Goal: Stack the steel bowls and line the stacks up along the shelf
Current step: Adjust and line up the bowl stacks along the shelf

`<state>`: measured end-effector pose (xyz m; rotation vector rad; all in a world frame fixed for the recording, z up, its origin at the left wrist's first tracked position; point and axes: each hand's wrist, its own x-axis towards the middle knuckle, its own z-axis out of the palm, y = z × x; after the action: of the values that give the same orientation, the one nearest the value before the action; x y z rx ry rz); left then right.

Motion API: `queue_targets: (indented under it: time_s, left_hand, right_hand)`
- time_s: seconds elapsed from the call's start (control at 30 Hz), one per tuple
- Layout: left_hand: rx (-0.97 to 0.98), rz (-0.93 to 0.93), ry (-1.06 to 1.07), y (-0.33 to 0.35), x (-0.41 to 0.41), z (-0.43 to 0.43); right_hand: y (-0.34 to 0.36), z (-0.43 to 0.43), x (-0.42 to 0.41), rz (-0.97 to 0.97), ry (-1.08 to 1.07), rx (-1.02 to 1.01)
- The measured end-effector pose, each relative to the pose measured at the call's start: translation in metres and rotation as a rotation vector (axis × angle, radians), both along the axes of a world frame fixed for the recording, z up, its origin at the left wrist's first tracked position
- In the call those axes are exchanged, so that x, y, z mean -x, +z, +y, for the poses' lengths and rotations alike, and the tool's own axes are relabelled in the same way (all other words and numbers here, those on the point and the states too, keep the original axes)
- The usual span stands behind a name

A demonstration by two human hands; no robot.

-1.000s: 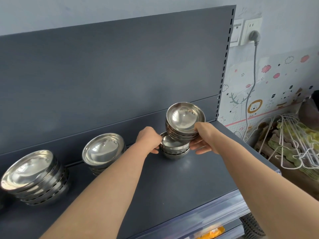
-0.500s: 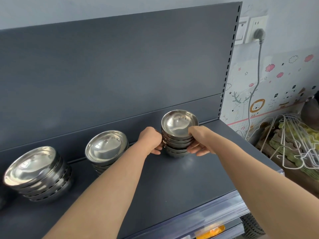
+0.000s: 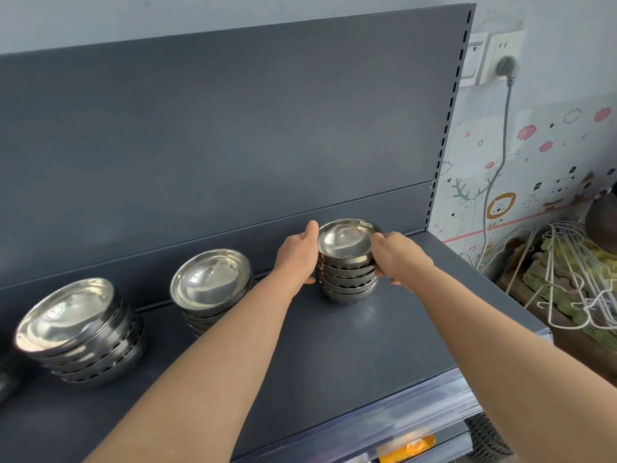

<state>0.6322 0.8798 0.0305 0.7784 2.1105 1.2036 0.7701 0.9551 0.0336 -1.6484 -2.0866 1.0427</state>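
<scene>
Left hand: curls round the left side of the held stack, thumb raised along the top bowl's rim.
Right hand: wraps the right side of the same stack, fingers bent onto the upper bowls.
Held stack: several nested steel bowls, upright, between the two hands, its base on the shelf near the back.
Middle stack: to the left of the left hand, apart from it; the left forearm crosses in front of its lower right edge.
Far stack: further left again, well apart from both hands, leaning a little to the left.
Back panel: dark grey, straight beyond the hands, close behind the held stack.
Slotted upright: beyond and to the right of the right hand, at the panel's edge.
Plug and cable: high to the right of the right hand, the cable hanging down a patterned wall covering.
Wire racks: white, off the shelf end, to the right of the right forearm.
Clear strip: along the shelf's front edge, under the right forearm, with an orange tag below it.
</scene>
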Motion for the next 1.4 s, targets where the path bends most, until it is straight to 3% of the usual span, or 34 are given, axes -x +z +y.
queue_targets:
  time_s: [0.37,0.8,0.9,1.03,1.2,1.4]
  left_hand:
    - [0.022,0.252,-0.038,-0.008,0.0,0.006]
    - [-0.054,0.158,-0.098,-0.009,-0.003,0.001]
    - [-0.075,0.068,-0.078,-0.011,-0.001,0.003]
    - [-0.064,-0.288,0.035,-0.02,0.007,0.003]
    - [-0.07,-0.385,0.056,-0.033,0.011,0.001]
    - [-0.098,-0.565,0.0,-0.034,0.004,0.003]
  right_hand:
    - [-0.01,-0.001,-0.001,-0.118,0.042,-0.083]
    - [-0.02,-0.003,-0.014,0.003,0.067,-0.172]
    - [-0.022,-0.001,-0.015,0.023,0.049,-0.191]
    - [-0.032,-0.001,-0.021,0.159,0.032,-0.188]
    - [-0.044,-0.006,-0.029,0.348,0.062,-0.089]
    - [-0.05,-0.003,-0.024,0.54,0.069,0.198]
